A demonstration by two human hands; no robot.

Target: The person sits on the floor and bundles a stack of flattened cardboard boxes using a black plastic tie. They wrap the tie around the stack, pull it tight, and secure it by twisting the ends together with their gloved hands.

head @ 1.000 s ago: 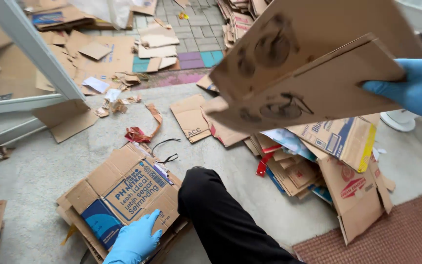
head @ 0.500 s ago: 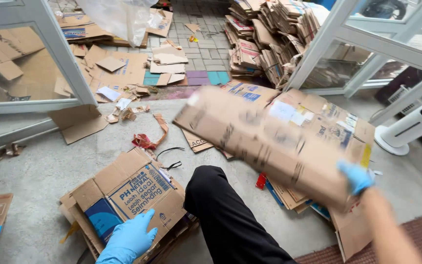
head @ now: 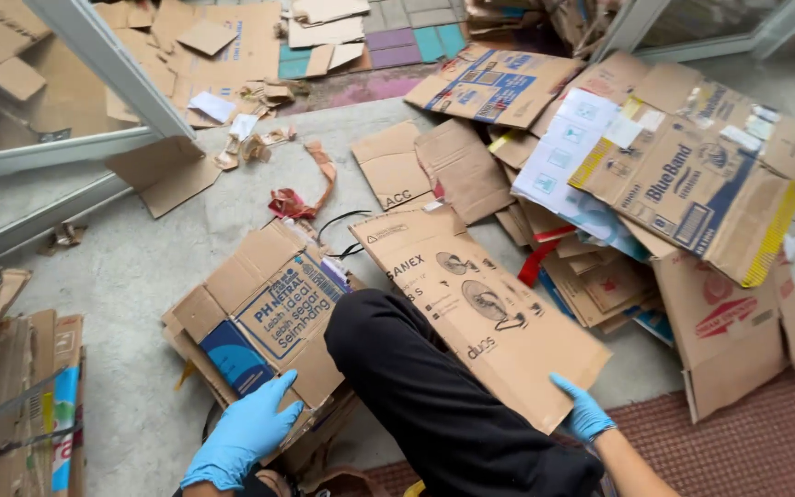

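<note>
Grey concrete floor (head: 131, 276) underfoot, cardboard scattered all over it. Nearest, the left hand (head: 243, 433) in a blue glove presses flat, fingers spread wide, on a flattened box with blue print (head: 264, 308) that tops a low stack. The right hand (head: 583, 411) pinches the near corner of a long brown cardboard sheet (head: 485, 317), which lies across the person's dark trouser leg (head: 434, 396). Beyond it sprawls a loose heap of flattened boxes (head: 683, 184), and farther back a white door frame (head: 94, 55).
</note>
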